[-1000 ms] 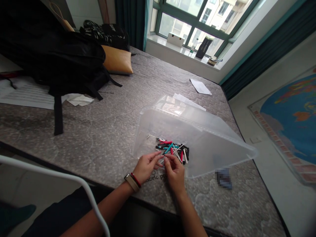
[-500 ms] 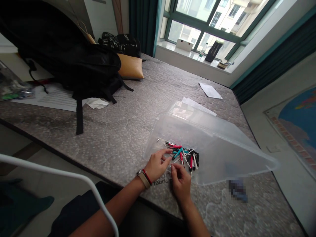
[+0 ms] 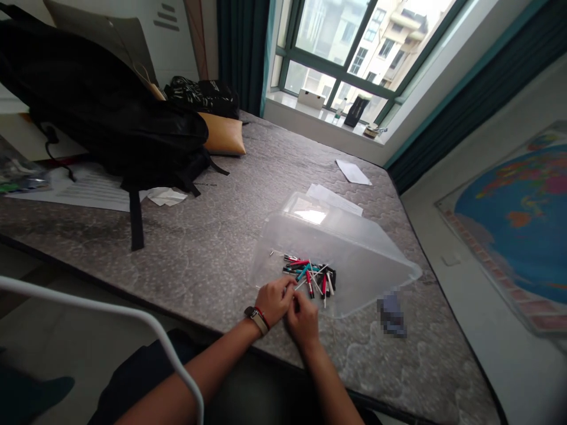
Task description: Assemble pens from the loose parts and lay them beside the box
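A shallow clear plastic tray [image 3: 367, 277] lies on the grey quilted mattress [image 3: 199, 248]. At its near left side lies a small pile of pen parts [image 3: 310, 274] in red, teal, black and white. My left hand [image 3: 273, 300] and my right hand [image 3: 302, 321] meet at the tray's near edge, just in front of the pile. Both have their fingertips pinched together on a thin whitish pen part, which the fingers mostly hide. A watch and a red band sit on my left wrist.
A black backpack [image 3: 101, 112] with a hanging strap and a tan cushion [image 3: 221, 134] sit at the far left. Papers [image 3: 93, 189] lie under the backpack, with more sheets [image 3: 353, 172] beyond the tray. A white tube rail [image 3: 110, 313] crosses the near left. A world map [image 3: 509, 224] is at the right.
My head has turned, shifting the whole view. My hands have drawn closer together and slightly back toward the tray's near edge, still pinching the thin part. The pile has not moved.
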Action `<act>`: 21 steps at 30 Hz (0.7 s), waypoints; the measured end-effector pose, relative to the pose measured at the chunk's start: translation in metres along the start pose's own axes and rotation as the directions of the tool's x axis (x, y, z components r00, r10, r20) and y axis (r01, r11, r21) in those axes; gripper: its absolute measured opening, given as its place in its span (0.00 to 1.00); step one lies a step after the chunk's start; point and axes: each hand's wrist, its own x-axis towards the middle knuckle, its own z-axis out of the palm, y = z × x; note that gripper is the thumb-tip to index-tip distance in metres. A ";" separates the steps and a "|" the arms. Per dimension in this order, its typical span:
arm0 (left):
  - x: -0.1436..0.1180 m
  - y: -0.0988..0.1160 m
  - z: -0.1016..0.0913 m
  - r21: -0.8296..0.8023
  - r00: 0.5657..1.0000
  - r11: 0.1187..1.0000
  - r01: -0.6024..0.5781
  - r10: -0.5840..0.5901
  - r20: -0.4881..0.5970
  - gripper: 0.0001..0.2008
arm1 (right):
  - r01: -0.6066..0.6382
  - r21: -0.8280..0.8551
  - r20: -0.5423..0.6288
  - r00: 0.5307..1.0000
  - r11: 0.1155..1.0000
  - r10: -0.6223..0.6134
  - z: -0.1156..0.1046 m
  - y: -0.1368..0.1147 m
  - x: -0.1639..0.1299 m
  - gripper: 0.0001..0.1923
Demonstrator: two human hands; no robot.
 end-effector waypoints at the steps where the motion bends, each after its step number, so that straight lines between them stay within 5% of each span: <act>1: -0.001 -0.001 0.001 0.016 1.000 1.000 -0.010 0.010 0.005 0.11 | -0.004 -0.009 0.004 1.000 1.000 0.004 0.000 -0.001 -0.001 0.10; 8: -0.011 0.001 0.004 0.136 0.991 0.981 -0.137 0.137 0.007 0.12 | -0.058 -0.246 0.072 0.994 0.967 0.078 -0.002 -0.013 -0.018 0.10; 12: -0.023 0.003 0.005 0.193 0.959 0.946 -0.262 0.233 0.160 0.13 | -0.126 -0.353 0.092 0.981 0.927 0.169 -0.008 -0.021 -0.035 0.07; 16: -0.036 0.004 -0.001 0.265 0.865 0.850 -0.456 0.353 0.356 0.12 | -0.216 -0.368 0.054 0.966 0.905 0.253 -0.012 -0.029 -0.051 0.09; 21: -0.049 -0.006 -0.027 0.241 0.702 0.691 -0.682 0.525 0.480 0.24 | -0.111 -0.351 0.152 0.973 0.930 0.173 -0.020 -0.036 -0.058 0.14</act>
